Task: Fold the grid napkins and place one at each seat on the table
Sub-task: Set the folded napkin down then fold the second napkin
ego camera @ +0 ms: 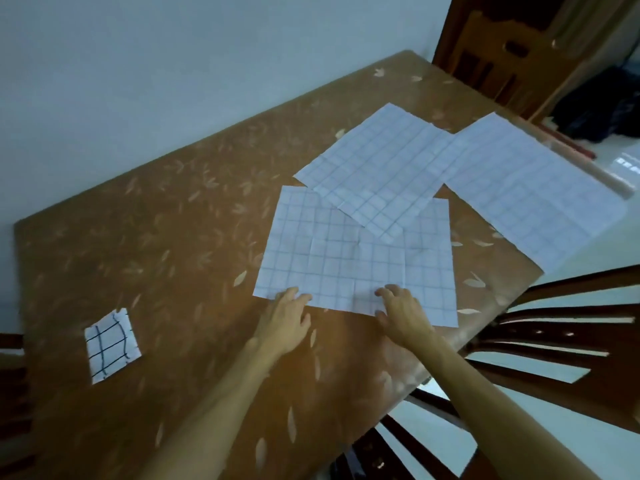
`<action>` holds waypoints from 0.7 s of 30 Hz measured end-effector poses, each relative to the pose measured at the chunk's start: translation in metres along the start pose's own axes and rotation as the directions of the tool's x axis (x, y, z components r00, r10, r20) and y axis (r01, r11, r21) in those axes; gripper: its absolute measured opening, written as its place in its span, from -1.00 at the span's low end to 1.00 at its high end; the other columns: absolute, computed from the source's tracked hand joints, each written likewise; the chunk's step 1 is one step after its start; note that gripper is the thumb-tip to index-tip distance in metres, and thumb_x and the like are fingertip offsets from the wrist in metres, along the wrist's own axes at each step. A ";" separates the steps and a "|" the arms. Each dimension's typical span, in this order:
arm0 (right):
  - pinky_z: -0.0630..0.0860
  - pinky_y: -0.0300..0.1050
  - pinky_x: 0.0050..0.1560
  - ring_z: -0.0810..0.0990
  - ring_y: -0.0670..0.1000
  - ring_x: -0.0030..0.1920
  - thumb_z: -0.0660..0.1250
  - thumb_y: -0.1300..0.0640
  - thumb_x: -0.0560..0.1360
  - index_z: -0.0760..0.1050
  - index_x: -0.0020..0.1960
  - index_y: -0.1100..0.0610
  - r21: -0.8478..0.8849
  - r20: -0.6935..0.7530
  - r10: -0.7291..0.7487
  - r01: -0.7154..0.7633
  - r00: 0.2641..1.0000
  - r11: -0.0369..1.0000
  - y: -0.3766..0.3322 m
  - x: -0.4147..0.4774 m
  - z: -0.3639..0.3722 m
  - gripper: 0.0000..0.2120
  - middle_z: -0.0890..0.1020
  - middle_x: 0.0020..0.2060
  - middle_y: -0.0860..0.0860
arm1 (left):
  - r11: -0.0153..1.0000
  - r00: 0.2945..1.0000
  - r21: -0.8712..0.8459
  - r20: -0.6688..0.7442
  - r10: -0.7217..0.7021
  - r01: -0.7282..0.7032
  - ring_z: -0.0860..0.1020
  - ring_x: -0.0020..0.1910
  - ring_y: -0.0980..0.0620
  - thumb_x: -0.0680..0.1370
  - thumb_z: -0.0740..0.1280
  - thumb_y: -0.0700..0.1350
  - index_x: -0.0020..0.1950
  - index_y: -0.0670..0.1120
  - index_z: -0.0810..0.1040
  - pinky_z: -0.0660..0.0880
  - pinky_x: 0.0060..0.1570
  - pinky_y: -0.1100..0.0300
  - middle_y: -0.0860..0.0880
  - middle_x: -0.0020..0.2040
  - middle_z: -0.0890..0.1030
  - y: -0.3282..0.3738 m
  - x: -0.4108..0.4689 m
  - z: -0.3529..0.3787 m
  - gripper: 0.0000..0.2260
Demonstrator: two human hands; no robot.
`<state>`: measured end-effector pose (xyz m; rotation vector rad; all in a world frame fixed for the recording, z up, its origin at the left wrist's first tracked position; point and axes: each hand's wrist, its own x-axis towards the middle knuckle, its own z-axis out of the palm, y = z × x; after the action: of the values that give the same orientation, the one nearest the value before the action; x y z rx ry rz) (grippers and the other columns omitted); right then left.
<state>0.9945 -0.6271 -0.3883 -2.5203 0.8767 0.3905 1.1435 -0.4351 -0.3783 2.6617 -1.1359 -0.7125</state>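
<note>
- Head view, near left: one folded napkin lies on the table by a seat, so I judge one place done.
- Left hand rests its loosely gathered fingers on the near edge of the near napkin, which is still flat.
- Right hand sets bent fingertips on that same edge. I cannot tell whether it pinches.
- Far right: the middle napkin overlaps the near one, and the far napkin touches it. Three are left to fold and place.
</note>
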 end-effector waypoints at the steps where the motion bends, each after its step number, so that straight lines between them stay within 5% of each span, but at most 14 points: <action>1: 0.34 0.05 0.35 0.41 0.17 0.36 0.29 0.14 0.56 0.37 0.42 0.15 0.031 -0.045 0.053 -0.052 0.998 0.998 0.013 0.001 0.001 -0.56 0.41 0.39 0.12 | 1.000 1.000 -0.001 0.013 0.021 -0.021 0.29 0.51 -0.07 0.66 0.20 -0.04 0.52 -0.01 0.36 0.37 0.40 0.00 -0.06 0.55 0.29 0.014 0.008 0.006 -0.59; 7: 0.43 0.21 0.27 0.42 0.29 0.30 0.43 0.05 0.47 0.36 0.34 0.22 0.160 -0.211 0.390 -0.362 0.896 0.918 0.081 0.008 0.005 -0.48 0.38 0.35 0.25 | 0.986 0.985 0.012 0.049 0.164 -0.165 0.11 0.60 -0.08 0.65 0.22 -0.05 0.58 -0.04 0.23 0.17 0.54 0.01 -0.11 0.63 0.12 0.088 0.050 0.047 -0.50; 13: 0.51 0.10 -0.11 0.55 0.32 -0.09 0.55 0.20 0.28 0.49 0.16 0.32 0.324 -0.317 0.440 -0.340 0.840 0.883 0.100 0.018 0.014 -0.49 0.54 0.01 0.34 | 0.978 0.988 0.139 0.034 0.154 -0.157 0.15 0.56 -0.13 0.66 0.21 -0.01 0.56 -0.03 0.23 0.21 0.52 -0.02 -0.11 0.60 0.15 0.119 0.061 0.069 -0.52; 17: 0.48 -0.04 -0.11 0.54 0.23 -0.03 0.37 0.26 0.46 0.26 0.40 0.27 0.685 -0.193 0.512 -0.259 0.837 0.681 0.094 0.020 0.007 -0.44 0.37 0.24 0.22 | 0.966 0.979 0.164 0.064 0.193 -0.201 0.13 0.57 -0.10 0.65 0.25 -0.01 0.58 -0.05 0.21 0.18 0.52 0.03 -0.09 0.62 0.13 0.115 0.059 0.067 -0.49; 21: 0.54 -0.08 0.07 0.59 0.13 0.14 0.28 0.28 0.51 0.11 0.51 0.15 0.875 -0.015 0.471 -0.216 0.882 0.434 0.082 0.008 -0.003 -0.37 0.55 0.14 0.05 | 0.968 0.975 0.140 0.102 0.198 -0.211 0.21 0.55 -0.07 0.63 0.27 0.07 0.58 -0.05 0.19 0.22 0.48 0.07 -0.06 0.59 0.22 0.114 0.051 0.061 -0.44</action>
<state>0.9483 -0.6902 -0.4149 -1.4313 1.2960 -0.2600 1.0716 -0.5495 -0.4134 2.5999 -1.5173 -0.7379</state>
